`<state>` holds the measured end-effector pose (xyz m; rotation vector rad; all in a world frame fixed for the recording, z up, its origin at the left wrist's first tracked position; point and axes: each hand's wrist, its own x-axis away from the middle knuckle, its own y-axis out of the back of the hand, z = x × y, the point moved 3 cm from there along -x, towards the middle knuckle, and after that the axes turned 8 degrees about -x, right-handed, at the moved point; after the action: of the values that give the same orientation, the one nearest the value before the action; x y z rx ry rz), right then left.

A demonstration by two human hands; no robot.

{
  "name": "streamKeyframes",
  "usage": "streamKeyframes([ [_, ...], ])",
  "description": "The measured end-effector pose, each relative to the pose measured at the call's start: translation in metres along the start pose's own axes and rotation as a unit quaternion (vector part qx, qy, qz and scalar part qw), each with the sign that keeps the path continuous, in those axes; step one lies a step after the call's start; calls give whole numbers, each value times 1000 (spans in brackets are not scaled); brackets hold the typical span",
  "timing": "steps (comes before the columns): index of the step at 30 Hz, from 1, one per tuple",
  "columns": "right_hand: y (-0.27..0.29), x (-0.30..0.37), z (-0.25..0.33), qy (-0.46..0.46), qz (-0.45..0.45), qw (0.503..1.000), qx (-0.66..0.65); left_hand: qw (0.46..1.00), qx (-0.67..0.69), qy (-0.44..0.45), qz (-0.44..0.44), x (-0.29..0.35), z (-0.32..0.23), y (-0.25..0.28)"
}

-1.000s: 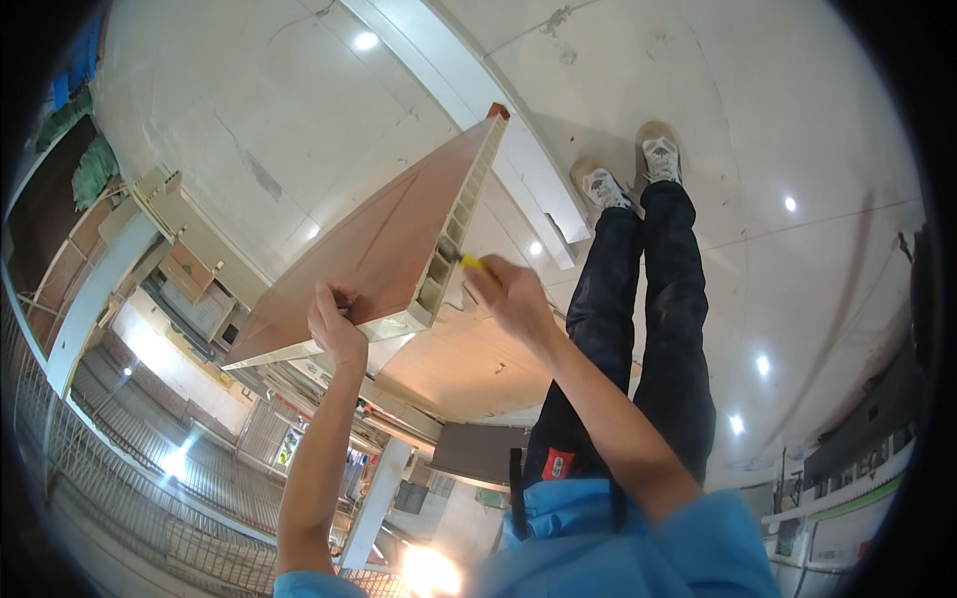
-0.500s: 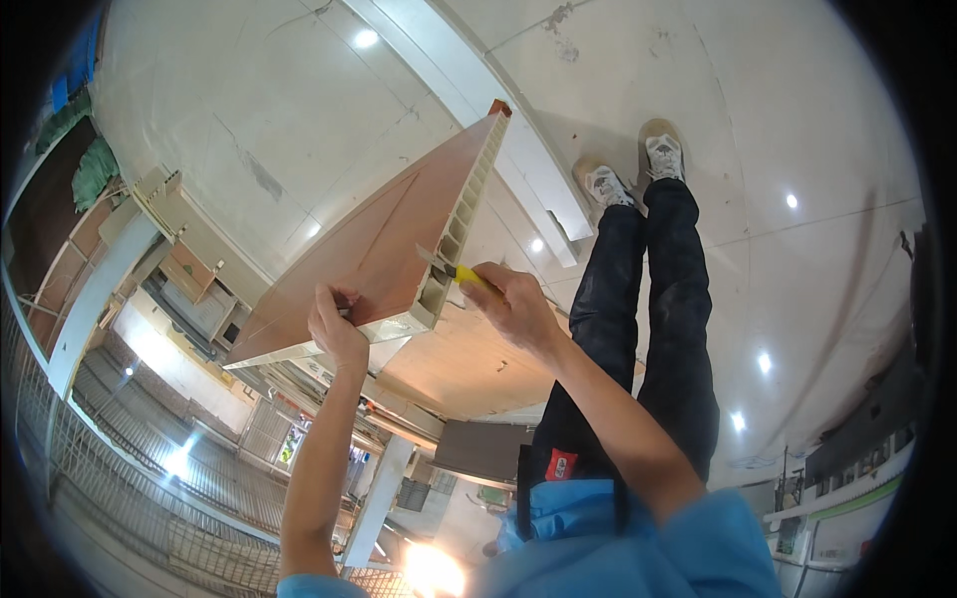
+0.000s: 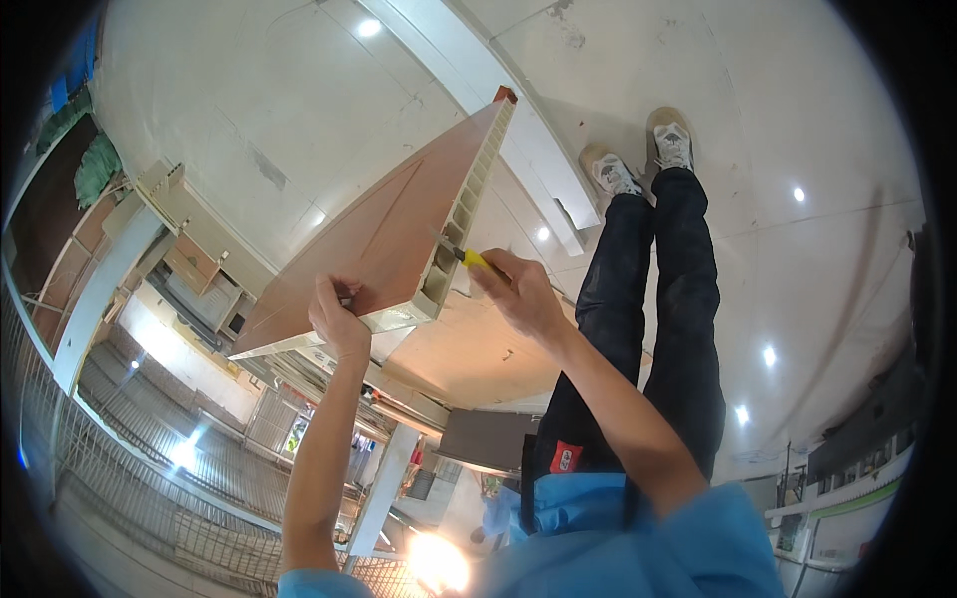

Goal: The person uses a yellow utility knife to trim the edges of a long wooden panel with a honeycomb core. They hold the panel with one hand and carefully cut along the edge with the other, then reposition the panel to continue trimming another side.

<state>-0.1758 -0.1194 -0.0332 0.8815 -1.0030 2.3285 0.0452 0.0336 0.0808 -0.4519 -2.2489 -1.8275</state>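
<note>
A reddish-brown door panel [image 3: 384, 224] with a pale, hollow-celled edge stands slanting in front of me. My right hand [image 3: 526, 297] is closed round a yellow utility knife [image 3: 477, 261]. Its blade points away to the left, at the row of open cells along the panel's right edge; whether it touches the edge I cannot tell. Toward the panel's near edge, my left hand [image 3: 337, 317] is closed on the panel, its fingers bent over the brown face beside a small dark opening. The fingertips are partly hidden.
A long white beam [image 3: 543, 164] runs under the panel's far corner. Below the near corner lies a tan board [image 3: 474, 349]. My shoes [image 3: 670, 145] are on the tiled floor to the right. Wooden frames [image 3: 194, 264] and metal racks [image 3: 150, 419] fill the left side.
The knife in my right hand has shifted slightly up and to the right in view, along with the whole scene. My left hand keeps its place on the panel.
</note>
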Motion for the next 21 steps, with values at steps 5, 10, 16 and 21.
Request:
streamKeyframes([
  [5,-2,6,12,36,-25,998,33,1000,9,1,-6,-3,2,-4],
  [10,0,4,16,-17,-12,999,38,1000,-8,-3,1,-1,0,-3],
  [16,-2,1,18,-15,-28,998,57,1000,3,2,-11,1,-3,-4],
  [21,-6,-7,2,17,-46,998,50,1000,-1,-8,-1,-1,0,-4],
])
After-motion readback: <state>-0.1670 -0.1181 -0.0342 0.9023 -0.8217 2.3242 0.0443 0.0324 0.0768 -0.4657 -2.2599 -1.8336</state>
